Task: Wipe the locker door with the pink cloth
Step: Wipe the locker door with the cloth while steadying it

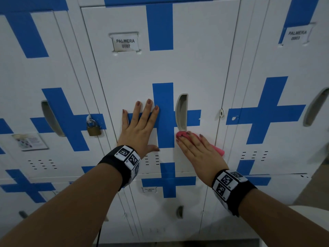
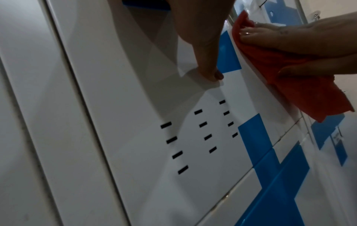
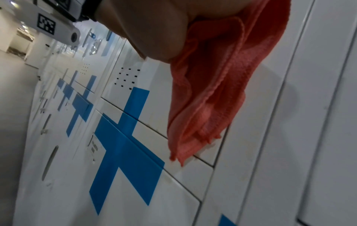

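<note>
The white locker door [image 1: 160, 68] carries a blue cross and a label reading PALMERA 0007. My left hand [image 1: 142, 120] lies flat on it left of the grey handle [image 1: 181, 111], fingers spread and straight; its thumb [image 2: 204, 50] touches the panel above the vent slots. Just below the handle, my right hand [image 1: 193, 144] presses the pink cloth [image 1: 181, 134] flat against the door with straight fingers. The cloth [image 2: 289, 79] shows beyond the fingertips and past the hand's right edge. In the right wrist view the cloth [image 3: 212, 91] hangs in folds from under the palm [image 3: 154, 30].
A brass padlock [image 1: 93, 128] hangs on the locker to the left. More lockers with blue crosses stand on both sides and below. A hasp [image 1: 221, 113] sits at the door's right edge. Vent slots [image 1: 151, 160] run under my left wrist.
</note>
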A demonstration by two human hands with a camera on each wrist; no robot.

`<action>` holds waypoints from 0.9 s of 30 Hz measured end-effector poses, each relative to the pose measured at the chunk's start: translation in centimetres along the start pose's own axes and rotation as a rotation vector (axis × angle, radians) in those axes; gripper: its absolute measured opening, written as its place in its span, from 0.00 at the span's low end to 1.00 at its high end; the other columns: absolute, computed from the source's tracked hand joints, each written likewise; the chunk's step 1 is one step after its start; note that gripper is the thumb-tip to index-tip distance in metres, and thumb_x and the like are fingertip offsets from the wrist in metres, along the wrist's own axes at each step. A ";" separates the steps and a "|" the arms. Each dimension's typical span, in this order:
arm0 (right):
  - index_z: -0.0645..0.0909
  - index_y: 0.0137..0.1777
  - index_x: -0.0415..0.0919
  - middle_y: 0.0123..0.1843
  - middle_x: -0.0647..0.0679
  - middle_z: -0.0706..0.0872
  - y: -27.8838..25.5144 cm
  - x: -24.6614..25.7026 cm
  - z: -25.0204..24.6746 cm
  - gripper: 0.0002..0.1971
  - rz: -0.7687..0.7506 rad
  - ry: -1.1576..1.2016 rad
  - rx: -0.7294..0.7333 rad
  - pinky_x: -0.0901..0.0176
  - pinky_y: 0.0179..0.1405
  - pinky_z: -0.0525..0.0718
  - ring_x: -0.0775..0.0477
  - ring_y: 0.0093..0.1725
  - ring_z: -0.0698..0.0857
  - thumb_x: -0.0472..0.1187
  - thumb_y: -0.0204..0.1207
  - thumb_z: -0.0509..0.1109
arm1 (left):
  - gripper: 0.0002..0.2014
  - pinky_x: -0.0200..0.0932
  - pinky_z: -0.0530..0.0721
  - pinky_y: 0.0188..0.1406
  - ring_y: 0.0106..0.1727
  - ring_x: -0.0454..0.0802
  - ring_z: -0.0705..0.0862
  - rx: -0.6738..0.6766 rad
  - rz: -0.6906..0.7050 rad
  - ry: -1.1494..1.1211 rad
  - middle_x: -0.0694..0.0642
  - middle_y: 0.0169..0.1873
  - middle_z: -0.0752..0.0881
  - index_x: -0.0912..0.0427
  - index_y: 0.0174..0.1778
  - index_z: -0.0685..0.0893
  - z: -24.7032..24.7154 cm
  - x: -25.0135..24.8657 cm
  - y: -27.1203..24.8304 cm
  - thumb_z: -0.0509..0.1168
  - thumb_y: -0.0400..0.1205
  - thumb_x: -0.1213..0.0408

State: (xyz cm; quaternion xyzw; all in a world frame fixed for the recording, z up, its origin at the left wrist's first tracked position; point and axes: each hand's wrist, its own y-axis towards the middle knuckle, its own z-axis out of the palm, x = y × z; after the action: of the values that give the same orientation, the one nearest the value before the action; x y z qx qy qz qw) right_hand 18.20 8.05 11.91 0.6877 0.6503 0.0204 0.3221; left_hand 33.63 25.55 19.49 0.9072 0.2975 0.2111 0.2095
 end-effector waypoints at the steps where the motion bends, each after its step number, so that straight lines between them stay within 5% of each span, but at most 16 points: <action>1: 0.46 0.83 0.39 0.83 0.43 0.48 0.2 0.3 -0.3 0.39 0.008 0.007 -0.006 0.44 0.80 0.40 0.43 0.82 0.46 0.33 0.69 0.54 | 0.71 0.64 0.25 0.72 0.77 0.57 0.23 -0.002 -0.001 0.002 0.52 0.76 0.22 0.52 0.78 0.27 0.0 0.0 0.0 0.73 0.57 0.30; 4: 0.52 0.82 0.38 0.83 0.43 0.54 1.0 0.9 -1.2 0.38 -0.013 0.049 -0.063 0.43 0.81 0.48 0.40 0.82 0.54 0.32 0.68 0.56 | 0.71 0.64 0.25 0.72 0.77 0.57 0.23 -0.003 0.000 0.010 0.52 0.76 0.22 0.52 0.78 0.27 -0.1 0.0 0.0 0.73 0.57 0.30; 7: 0.71 0.74 0.34 0.74 0.41 0.75 2.0 -0.1 -2.6 0.34 -0.116 0.162 -0.196 0.45 0.74 0.63 0.39 0.75 0.73 0.24 0.65 0.66 | 0.71 0.64 0.24 0.71 0.77 0.57 0.23 0.000 -0.002 0.006 0.52 0.76 0.22 0.52 0.78 0.26 -0.1 0.0 0.0 0.72 0.57 0.30; 10: 0.77 0.70 0.35 0.68 0.42 0.82 2.5 -1.3 -5.1 0.31 -0.011 0.345 -0.311 0.49 0.72 0.69 0.43 0.68 0.79 0.24 0.64 0.75 | 0.70 0.63 0.23 0.71 0.76 0.56 0.22 0.007 -0.003 -0.010 0.51 0.76 0.21 0.51 0.77 0.25 -0.2 0.0 0.0 0.73 0.58 0.31; 13: 0.74 0.73 0.39 0.69 0.45 0.81 3.5 -2.3 -7.9 0.19 0.231 0.539 -0.474 0.53 0.74 0.70 0.47 0.70 0.76 0.40 0.84 0.57 | 0.70 0.64 0.24 0.71 0.75 0.55 0.20 0.013 -0.001 -0.011 0.51 0.75 0.19 0.51 0.76 0.24 -0.2 0.0 0.0 0.72 0.59 0.31; 16: 0.72 0.74 0.33 0.71 0.38 0.78 5.3 -3.8 -9.9 0.20 0.328 0.575 -0.692 0.52 0.76 0.66 0.42 0.72 0.73 0.33 0.83 0.54 | 0.70 0.64 0.26 0.70 0.75 0.56 0.20 0.011 0.000 -0.006 0.52 0.75 0.19 0.51 0.77 0.24 -0.2 0.0 0.0 0.72 0.59 0.31; 22: 0.47 0.83 0.34 0.85 0.40 0.48 7.9 -2.1 -9.4 0.34 0.282 0.282 -0.299 0.46 0.82 0.46 0.42 0.83 0.40 0.35 0.79 0.56 | 0.70 0.64 0.25 0.72 0.76 0.56 0.22 -0.006 0.005 -0.010 0.52 0.76 0.22 0.52 0.78 0.26 -0.1 0.1 0.0 0.73 0.58 0.31; 27: 0.43 0.83 0.40 0.85 0.44 0.44 7.8 -2.1 -7.4 0.38 0.249 0.146 -0.233 0.43 0.81 0.45 0.43 0.83 0.41 0.38 0.79 0.61 | 0.70 0.66 0.29 0.72 0.76 0.56 0.23 -0.005 0.006 -0.003 0.52 0.76 0.21 0.51 0.77 0.25 -0.1 0.1 0.0 0.72 0.58 0.31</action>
State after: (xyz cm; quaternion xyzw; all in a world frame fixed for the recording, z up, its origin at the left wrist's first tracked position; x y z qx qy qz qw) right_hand 21.47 9.66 22.26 0.7176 0.5751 0.1854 0.3464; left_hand 33.64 25.60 19.55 0.9079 0.2940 0.2109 0.2116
